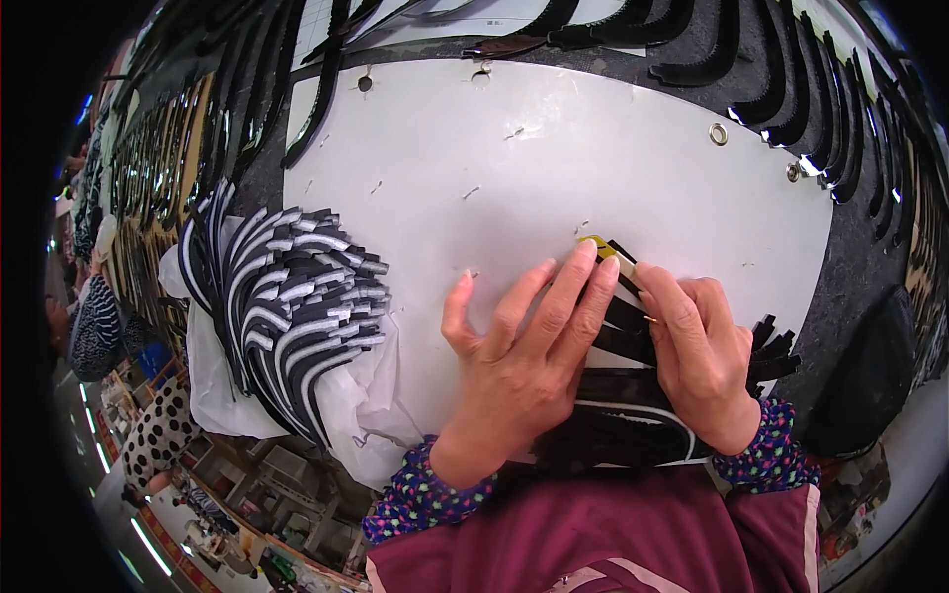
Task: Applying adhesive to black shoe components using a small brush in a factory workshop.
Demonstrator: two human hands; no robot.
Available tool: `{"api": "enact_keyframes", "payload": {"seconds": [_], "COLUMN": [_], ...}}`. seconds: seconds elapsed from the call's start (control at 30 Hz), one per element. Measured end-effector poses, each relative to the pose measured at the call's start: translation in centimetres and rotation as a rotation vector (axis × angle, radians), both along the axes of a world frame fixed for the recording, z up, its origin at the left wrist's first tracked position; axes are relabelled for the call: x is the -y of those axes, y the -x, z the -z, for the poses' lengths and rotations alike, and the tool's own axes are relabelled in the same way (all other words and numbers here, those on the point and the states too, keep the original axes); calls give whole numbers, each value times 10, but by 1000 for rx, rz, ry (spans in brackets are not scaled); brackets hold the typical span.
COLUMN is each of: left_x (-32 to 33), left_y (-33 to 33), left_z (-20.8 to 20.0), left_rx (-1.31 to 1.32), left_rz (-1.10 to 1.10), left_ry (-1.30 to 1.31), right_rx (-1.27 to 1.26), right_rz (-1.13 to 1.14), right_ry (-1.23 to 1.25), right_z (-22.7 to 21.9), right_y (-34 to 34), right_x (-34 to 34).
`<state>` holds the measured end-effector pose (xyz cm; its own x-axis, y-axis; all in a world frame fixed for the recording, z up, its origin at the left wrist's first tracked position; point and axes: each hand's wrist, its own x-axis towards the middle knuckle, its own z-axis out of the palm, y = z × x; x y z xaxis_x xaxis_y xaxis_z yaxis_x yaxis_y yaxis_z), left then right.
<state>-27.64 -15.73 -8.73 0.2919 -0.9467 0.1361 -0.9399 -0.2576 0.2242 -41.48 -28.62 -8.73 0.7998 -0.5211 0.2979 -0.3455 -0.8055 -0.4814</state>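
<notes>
Left hand: my left hand (519, 371) lies palm down with its fingers spread, and the two fingertips nearest my right hand press on the far end of the strip; it grips nothing that I can see, though my thumb is hidden.
Right hand: my right hand (700, 346) is curled, index fingertip at the strip's edge; I cannot tell whether its fingers pinch the strip or something else, but a small gold-coloured glint shows beside them.
Strip: black (627, 288), narrow and dark, partly covered by my fingers; at its far end there is a patch of yellow and black, with a pale piece next to it.
Strip's place: on the white board (415, 237), between my hands, toward the board's right side.
Near my lap: a pile of black strips (603, 430), one with a curved white edge, close under my wrists.
To the left: a bundle (306, 282) of curved black, grey and white strips, fanned out beside and over a white plastic bag (371, 400).
Beyond the board: glossy black curved bands (727, 44) set in a row.
</notes>
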Motion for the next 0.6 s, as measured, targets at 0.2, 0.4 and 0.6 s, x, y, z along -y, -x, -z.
{"api": "enact_keyframes", "payload": {"seconds": [0.2, 0.4, 0.6], "left_x": [-1, -2, -3], "left_y": [-1, -1, -1], "left_z": [0, 2, 2], "left_rx": [-26, -27, -27], "left_rz": [-13, -1, -4], "left_ry": [17, 36, 33], "right_rx": [-4, -7, -10], "right_rz": [0, 2, -7], "right_ry": [0, -1, -7], "right_z": [1, 0, 0], "right_y": [0, 0, 1], "right_x": [0, 0, 0]}}
